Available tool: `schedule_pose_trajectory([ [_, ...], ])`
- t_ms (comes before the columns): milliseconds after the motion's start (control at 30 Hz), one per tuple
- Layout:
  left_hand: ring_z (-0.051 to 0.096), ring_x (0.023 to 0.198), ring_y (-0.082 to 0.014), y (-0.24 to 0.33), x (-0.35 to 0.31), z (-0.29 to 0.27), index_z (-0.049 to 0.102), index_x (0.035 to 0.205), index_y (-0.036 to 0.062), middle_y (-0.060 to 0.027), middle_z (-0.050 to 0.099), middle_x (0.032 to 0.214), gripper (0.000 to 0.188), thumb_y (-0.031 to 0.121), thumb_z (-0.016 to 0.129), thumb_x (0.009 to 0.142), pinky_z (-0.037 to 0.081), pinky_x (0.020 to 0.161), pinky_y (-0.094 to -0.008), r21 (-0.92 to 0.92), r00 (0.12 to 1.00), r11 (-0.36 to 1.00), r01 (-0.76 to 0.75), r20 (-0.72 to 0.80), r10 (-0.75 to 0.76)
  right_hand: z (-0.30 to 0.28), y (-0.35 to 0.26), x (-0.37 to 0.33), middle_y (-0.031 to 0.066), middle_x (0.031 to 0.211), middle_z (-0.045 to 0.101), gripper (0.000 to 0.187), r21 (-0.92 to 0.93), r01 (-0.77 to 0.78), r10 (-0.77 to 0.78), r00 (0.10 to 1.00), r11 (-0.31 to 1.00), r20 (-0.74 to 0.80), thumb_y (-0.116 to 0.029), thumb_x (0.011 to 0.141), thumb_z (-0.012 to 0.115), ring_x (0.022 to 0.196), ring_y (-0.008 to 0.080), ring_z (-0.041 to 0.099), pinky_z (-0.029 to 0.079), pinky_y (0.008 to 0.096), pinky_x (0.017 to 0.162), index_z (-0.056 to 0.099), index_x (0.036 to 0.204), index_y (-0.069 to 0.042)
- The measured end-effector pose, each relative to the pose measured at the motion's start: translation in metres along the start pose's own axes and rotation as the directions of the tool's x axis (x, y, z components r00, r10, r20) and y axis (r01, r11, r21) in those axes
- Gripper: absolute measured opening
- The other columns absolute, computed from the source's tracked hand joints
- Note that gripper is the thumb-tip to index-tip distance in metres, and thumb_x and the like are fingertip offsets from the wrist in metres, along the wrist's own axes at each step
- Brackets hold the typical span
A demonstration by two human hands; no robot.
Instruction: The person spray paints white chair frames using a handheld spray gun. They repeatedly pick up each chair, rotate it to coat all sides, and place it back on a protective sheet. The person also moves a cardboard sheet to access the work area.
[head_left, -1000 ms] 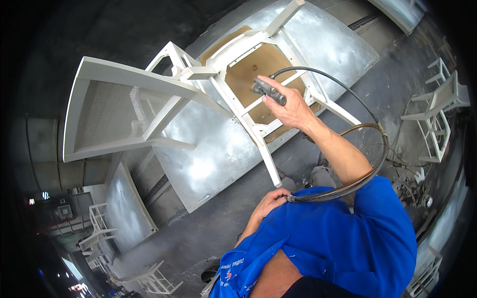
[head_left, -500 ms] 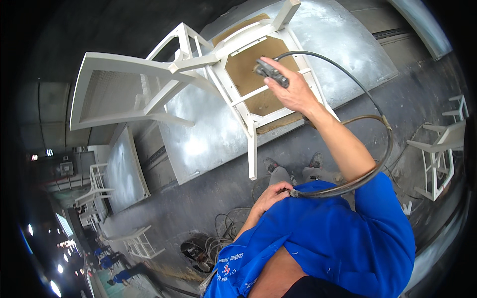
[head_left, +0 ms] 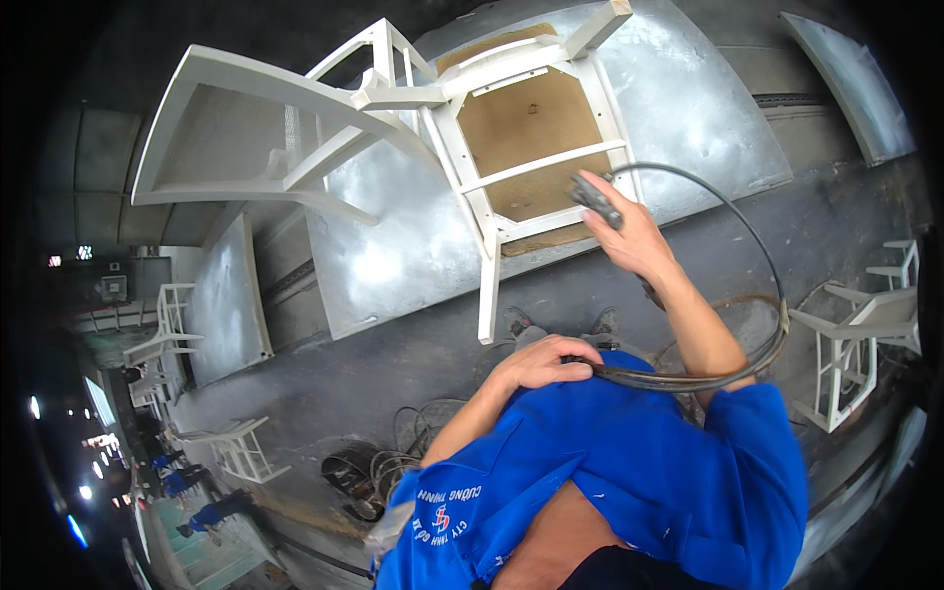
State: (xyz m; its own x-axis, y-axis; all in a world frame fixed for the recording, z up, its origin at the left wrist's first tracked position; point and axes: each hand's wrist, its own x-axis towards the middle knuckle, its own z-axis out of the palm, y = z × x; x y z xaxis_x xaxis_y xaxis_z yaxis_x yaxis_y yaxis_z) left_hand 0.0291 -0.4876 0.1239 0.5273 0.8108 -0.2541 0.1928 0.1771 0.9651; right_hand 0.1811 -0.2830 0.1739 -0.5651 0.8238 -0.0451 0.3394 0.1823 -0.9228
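Right hand fingers: closed around a small grey spray tool (head_left: 593,200), which is held by the right hand (head_left: 629,241) just in front of the chair seat.
Left hand fingers: curled around the dark hose (head_left: 757,285); the hose is gripped by the left hand (head_left: 541,362) close to the blue shirt (head_left: 629,472).
Hose: a big loop is made from the tool, round to 3 o'clock, and back to the left hand.
Chair: a white chair (head_left: 413,128) is seen at 12 o'clock, tipped over on a shiny metal sheet (head_left: 688,108), with the brown underside of the seat (head_left: 536,143) turned up.
Work done: the frame and legs are already white.
Work left: the seat underside is bare brown; maybe a thin coat is on it, but that cannot be told.
Around: more white chairs (head_left: 855,334) are stood at 3 o'clock, and other workers are far off at 8 o'clock.
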Motion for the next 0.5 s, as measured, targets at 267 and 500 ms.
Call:
schedule_pose_trajectory([
  [267, 0.072, 0.084, -0.0287, 0.058, 0.087, 0.037, 0.077, 0.11, 0.0063, -0.0126, 0.076, 0.091, 0.033, 0.035, 0.073, 0.094, 0.053, 0.073, -0.0413, 0.026, 0.911, 0.982, -0.186, 0.379, 0.163, -0.057, -0.014, -0.082, 0.0251, 0.136, 0.066, 0.055, 0.007, -0.296, 0.29, 0.929, 0.955, -0.228, -0.021, 0.101, 0.065, 0.131, 0.0363, 0.062, 0.046, 0.0428, 0.109, 0.051, 0.154, -0.016],
  [500, 0.069, 0.084, -0.0282, 0.069, 0.095, 0.067, 0.072, 0.114, 0.0038, -0.014, 0.075, 0.093, 0.03, 0.027, 0.074, 0.095, 0.052, 0.073, -0.0403, -0.093, 0.845, 0.976, -0.196, 0.489, 0.216, -0.048, -0.023, -0.093, 0.0227, 0.139, 0.066, 0.055, 0.073, -0.065, 0.074, 0.991, 0.995, -0.116, -0.017, 0.099, 0.068, 0.131, 0.0327, 0.062, 0.046, 0.0403, 0.109, 0.054, 0.152, -0.012],
])
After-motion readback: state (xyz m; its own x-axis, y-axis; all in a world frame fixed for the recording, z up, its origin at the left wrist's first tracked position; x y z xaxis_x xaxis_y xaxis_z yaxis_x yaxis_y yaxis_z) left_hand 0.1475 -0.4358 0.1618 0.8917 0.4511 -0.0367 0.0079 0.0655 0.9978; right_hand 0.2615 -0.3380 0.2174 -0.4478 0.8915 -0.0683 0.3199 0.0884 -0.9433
